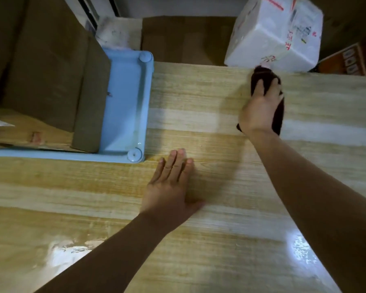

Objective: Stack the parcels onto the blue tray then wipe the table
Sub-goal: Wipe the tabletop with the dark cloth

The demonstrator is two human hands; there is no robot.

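- Parcels (47, 66) of brown cardboard sit on the blue tray (125, 92) at our left. A tall one stands in the middle and a lower one with a white label lies nearer to us.
- We see the tray resting on the counter (220, 240), with a bare strip of its floor showing along the right side, beside the parcels.
- Our left hand (169, 187) lies flat on the counter just beside the tray's near right corner. Its fingers (178, 163) are straight and close together and hold nothing.
- Our right hand (260, 111) reaches toward the far edge of the counter and presses down on a dark cloth (278, 117). The fingers (273, 87) are spread and lie along the top of the cloth rather than wrapping round it.
- The cloth shows beyond the fingertips and along the right side of the hand, lying on the wood.
- A white box (277, 32) with red and black writing sits at the far edge, and the cloth's far end comes right up to its lower edge. We cannot tell whether the box rests on the counter or behind it.
- The counter is pale wood grain with glossy patches of reflected light near us.
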